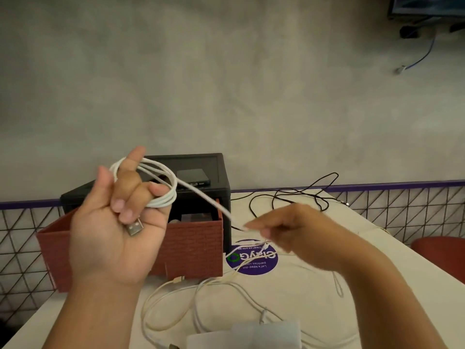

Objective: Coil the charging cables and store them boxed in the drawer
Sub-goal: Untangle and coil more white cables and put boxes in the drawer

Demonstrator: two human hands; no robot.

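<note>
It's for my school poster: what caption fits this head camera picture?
Left hand holds a white charging cable looped around its fingers; right hand pinches the tail.

The left hand is raised with its palm turned back toward the person. Its forearm rises from the near left edge. The thumb stands out to the left, and the index and little fingers point up and apart. The middle and ring fingers are folded down onto the palm, pinning the plug end of a white cable looped round the two raised fingers. The right hand is lower and to the right, back uppermost and slightly blurred. Its forearm reaches in from the near right corner, and its fingertips point left, pinching the cable's free strand.
</note>
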